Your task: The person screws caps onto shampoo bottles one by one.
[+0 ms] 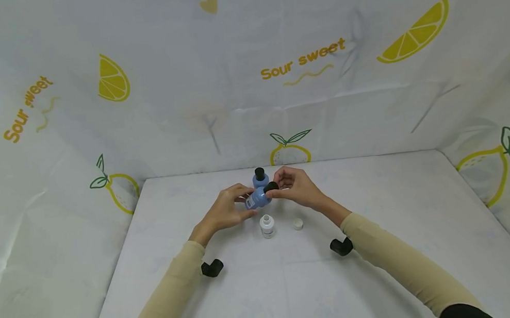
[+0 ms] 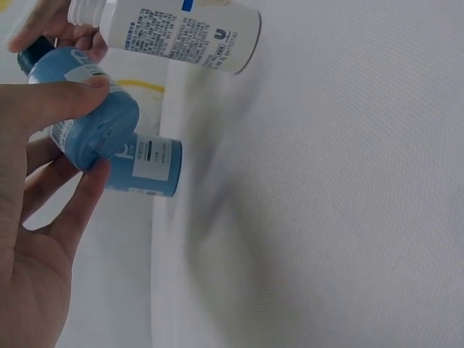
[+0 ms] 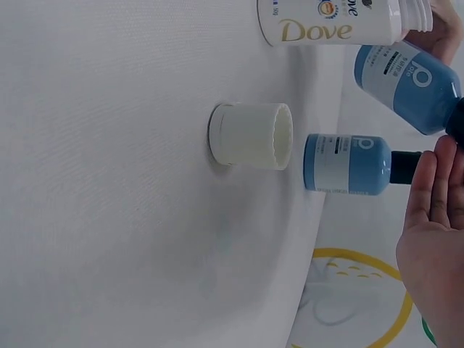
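Observation:
My left hand [image 1: 227,209] grips a small blue bottle [image 1: 257,198], which is tilted with its top toward the right. The thumb and fingertips press its sides near the base in the left wrist view. At its top, my right hand [image 1: 302,189] pinches the black cap [image 1: 270,186], which sits against the bottle's neck. Behind stands a second blue bottle [image 1: 260,180] with a black cap, upright on the table. An uncapped white Dove bottle [image 1: 267,227] stands upright nearer me. To its right lies a white cap [image 1: 297,224], its open side up.
The white-covered table [image 1: 279,296] ends at a white curtain [image 1: 250,118] printed with lemons and lettering. Beside each forearm shows a black piece at the wrist, left wrist piece [image 1: 212,268] and right wrist piece [image 1: 341,247].

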Demonstrator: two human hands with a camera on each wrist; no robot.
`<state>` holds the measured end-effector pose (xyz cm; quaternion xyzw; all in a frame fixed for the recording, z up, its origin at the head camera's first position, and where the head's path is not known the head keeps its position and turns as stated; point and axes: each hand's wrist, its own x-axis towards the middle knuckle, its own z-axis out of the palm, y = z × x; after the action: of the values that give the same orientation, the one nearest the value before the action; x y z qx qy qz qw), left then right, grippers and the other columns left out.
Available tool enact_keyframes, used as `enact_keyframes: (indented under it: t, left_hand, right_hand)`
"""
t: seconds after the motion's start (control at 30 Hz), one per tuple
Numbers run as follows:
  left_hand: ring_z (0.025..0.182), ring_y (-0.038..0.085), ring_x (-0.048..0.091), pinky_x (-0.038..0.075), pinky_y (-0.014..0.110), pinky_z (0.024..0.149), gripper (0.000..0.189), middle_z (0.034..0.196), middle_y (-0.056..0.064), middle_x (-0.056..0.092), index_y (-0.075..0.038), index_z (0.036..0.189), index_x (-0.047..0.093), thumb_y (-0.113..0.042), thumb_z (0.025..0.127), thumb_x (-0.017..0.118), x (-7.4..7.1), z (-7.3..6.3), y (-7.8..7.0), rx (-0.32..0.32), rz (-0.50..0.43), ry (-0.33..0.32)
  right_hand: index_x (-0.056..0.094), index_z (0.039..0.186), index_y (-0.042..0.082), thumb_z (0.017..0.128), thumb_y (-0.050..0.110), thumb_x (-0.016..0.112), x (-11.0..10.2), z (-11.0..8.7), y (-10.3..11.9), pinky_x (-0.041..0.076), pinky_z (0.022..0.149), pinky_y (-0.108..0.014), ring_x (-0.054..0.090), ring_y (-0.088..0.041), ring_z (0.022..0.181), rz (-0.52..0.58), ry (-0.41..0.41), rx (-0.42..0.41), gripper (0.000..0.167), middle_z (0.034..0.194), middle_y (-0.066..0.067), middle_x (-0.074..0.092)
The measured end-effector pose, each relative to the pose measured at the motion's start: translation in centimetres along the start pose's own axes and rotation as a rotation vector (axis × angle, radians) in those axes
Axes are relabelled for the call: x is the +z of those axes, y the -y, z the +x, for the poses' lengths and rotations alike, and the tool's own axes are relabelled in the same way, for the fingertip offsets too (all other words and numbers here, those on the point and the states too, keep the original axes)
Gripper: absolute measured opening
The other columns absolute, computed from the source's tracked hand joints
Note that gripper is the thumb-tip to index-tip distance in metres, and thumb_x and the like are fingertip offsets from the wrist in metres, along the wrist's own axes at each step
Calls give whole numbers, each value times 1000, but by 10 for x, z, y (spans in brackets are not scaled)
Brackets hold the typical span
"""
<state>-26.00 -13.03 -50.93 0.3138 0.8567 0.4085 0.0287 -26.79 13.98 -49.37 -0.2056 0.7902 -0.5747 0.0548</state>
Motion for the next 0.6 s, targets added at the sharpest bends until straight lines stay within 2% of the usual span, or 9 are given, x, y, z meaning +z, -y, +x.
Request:
enact_keyframes:
  t: [0.2, 0.43, 0.6]
  left_hand:
    - [115, 31, 75, 68, 38, 102, 56, 127, 16, 72, 3, 137, 70, -10, 87, 90, -1, -1, -2, 10, 6, -4]
    - [115, 31, 75, 68, 38, 102, 55, 126, 16, 73, 4, 137, 70, -10, 88, 90, -2, -2, -2, 21, 4, -11]
    - [115, 32, 75, 68, 42, 101, 55, 126, 17, 73, 4, 137, 70, -8, 87, 90, -2, -1, -4, 17, -3, -12]
  right_hand:
    - [64, 114, -1, 89, 3, 88, 0, -1, 4, 60, 91, -15, 66, -10, 88, 4, 13, 3, 34, 102, -9, 66]
    - [66, 135, -1, 90, 0, 86, -7, -4, 2, 56, 112, -17, 69, -11, 123, 76, 114, -65, 49, 138, -22, 68]
    - [66, 141, -1, 92, -3, 83, -11, -5, 0, 54, 117, -18, 68, -8, 132, 152, 159, -96, 52, 146, -26, 66]
